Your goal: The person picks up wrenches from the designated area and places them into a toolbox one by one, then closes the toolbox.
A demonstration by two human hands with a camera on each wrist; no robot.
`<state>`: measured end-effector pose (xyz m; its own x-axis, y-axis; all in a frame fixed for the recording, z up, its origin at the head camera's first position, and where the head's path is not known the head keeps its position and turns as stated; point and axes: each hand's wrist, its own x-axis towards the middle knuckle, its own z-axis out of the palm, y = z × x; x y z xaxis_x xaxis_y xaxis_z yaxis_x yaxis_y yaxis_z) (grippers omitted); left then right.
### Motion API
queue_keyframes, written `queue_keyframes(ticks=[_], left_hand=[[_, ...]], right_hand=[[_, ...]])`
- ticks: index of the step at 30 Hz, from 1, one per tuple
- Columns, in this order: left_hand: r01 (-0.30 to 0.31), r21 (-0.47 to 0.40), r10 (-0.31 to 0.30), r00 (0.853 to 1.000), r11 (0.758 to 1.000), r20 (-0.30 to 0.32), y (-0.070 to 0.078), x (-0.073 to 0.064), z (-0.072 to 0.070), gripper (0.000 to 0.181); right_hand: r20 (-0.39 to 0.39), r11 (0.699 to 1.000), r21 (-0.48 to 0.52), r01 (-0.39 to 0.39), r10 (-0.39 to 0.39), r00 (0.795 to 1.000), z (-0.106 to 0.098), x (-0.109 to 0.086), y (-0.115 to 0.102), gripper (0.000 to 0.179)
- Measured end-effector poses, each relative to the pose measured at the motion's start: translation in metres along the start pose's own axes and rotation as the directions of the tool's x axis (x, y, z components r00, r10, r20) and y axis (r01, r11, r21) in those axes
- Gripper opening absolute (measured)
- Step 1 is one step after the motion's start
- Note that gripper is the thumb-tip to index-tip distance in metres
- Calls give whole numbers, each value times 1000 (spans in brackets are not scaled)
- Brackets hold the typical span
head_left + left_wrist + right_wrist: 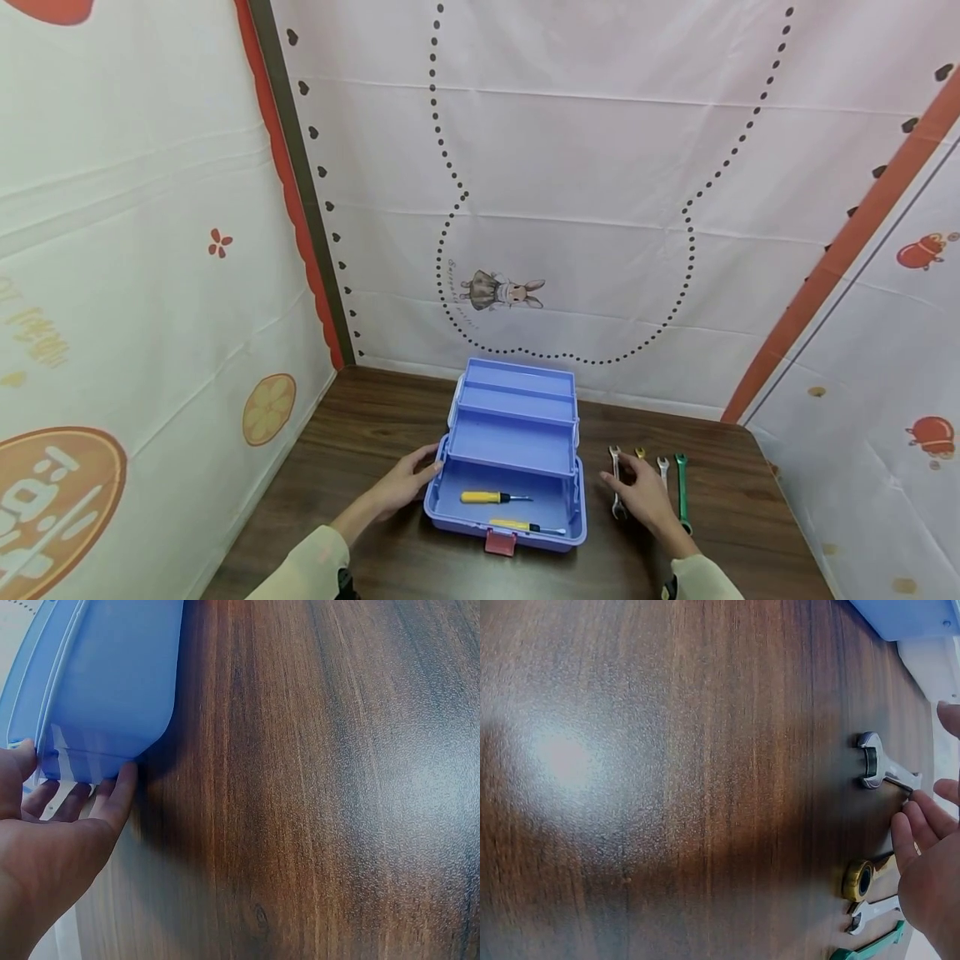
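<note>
A blue toolbox stands with its lid raised and its tiered trays spread. Two screwdrivers with yellow handles, an upper screwdriver and a lower one, lie in its bottom. My left hand rests against the box's left side, fingers spread along the wall in the left wrist view. At a silver open-ended wrench to the right of the box, my right hand has its fingertips touching or very near the handle, thumb held apart. Beside it lie a gold wrench, a smaller silver wrench and a green wrench.
The dark wooden table carries everything. Printed cloth walls enclose its back and sides. A pink latch hangs at the toolbox's front.
</note>
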<state>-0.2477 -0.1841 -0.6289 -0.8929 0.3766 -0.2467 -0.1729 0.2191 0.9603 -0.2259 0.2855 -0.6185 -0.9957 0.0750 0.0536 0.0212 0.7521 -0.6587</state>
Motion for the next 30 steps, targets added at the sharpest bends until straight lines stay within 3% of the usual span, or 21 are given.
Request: queue_keyframes(ticks=[8,15,23,30], left_hand=[[-11,-23,11,1000,1000,11,3,-2,2,69],[-19,-29,19,1000,999,-2,4,-1,0,68],[-15,19,15,1000,1000,-18,3,1,-4,72],[0,35,1,1000,999,-25,2,2,-2,71]], right_hand=[[-29,999,-7,37,-37,999,1,1,6,58],[-32,993,-86,85,-88,996,4,5,7,55],[-20,995,-92,45,-47,999,10,8,8,46],[-36,999,-36,-13,11,999,8,9,7,24]])
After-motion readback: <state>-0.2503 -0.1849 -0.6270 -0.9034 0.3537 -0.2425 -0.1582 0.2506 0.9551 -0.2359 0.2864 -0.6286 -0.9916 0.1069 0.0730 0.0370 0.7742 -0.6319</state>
